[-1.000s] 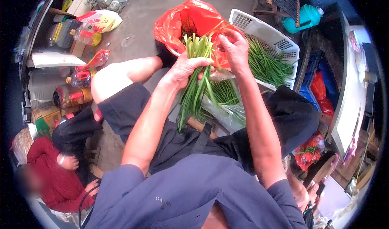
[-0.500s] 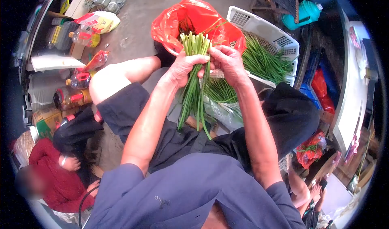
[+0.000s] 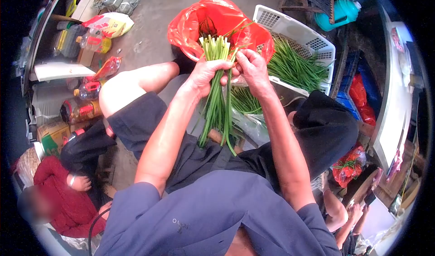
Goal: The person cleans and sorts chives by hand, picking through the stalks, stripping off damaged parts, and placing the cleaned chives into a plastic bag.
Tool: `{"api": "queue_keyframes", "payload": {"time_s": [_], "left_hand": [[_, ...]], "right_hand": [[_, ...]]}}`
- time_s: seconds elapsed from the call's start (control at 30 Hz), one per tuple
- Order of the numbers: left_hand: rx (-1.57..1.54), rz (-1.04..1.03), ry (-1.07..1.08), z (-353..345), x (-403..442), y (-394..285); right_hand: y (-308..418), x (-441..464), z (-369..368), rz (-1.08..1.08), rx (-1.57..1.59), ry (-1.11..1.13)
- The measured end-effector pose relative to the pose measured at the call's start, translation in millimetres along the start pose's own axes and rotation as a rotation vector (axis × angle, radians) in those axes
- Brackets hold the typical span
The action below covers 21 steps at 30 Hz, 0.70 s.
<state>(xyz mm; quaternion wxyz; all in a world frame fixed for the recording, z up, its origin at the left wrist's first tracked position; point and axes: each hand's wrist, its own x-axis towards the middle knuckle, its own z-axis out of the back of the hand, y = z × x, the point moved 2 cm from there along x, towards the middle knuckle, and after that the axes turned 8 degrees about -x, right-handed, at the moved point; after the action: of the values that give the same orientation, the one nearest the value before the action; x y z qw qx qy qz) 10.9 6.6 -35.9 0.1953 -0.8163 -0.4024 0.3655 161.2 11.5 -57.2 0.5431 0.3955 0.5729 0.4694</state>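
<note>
A bunch of garlic chives is wrapped in my left hand, pale cut ends up and green leaves hanging down over my lap. Close beside it, my right hand pinches a chive stalk at the right edge of the bunch, thumb against the fingers. Just beyond both hands stands a red plastic bag with its mouth spread; dark trimmings show inside. More loose chives lie in a white plastic basket to the right. Another heap of chives rests by clear plastic below my right hand.
On the left, a shelf side holds bottles and a printed bag. A person in a dark red top sits at lower left; another person's hands show at lower right. A teal jug stands at upper right.
My right hand has shifted slightly, its fingers turning at the stalk beside the bunch. My left hand keeps its hold almost unmoved. At lower right, the other person's hands have moved.
</note>
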Motion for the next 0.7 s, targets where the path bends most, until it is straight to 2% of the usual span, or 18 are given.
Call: {"api": "queue_keyframes", "payload": {"time_s": [0.23, 0.33, 0.43, 0.6, 0.7], "left_hand": [[-0.077, 0.003, -0.094, 11.6, 6.1, 7.6], [-0.078, 0.024, -0.088, 13.5, 5.9, 7.6], [-0.094, 0.039, -0.128, 13.7, 5.9, 8.0], [0.063, -0.118, -0.142, 0.4, 1.8, 6.3], [0.114, -0.139, -0.126, 1.8, 2.7, 8.2]], "right_hand": [[1.3, -2.8, -2.2, 0.017, -0.024, -0.032], [1.1, -2.6, -0.7, -0.015, 0.061, -0.036], [-1.6, 0.2, 1.8, -0.057, 0.071, -0.112], [-3.8, -0.5, -1.8, -0.008, -0.089, -0.202], [-3.0, -4.1, -6.1, 0.013, -0.151, -0.255]]}}
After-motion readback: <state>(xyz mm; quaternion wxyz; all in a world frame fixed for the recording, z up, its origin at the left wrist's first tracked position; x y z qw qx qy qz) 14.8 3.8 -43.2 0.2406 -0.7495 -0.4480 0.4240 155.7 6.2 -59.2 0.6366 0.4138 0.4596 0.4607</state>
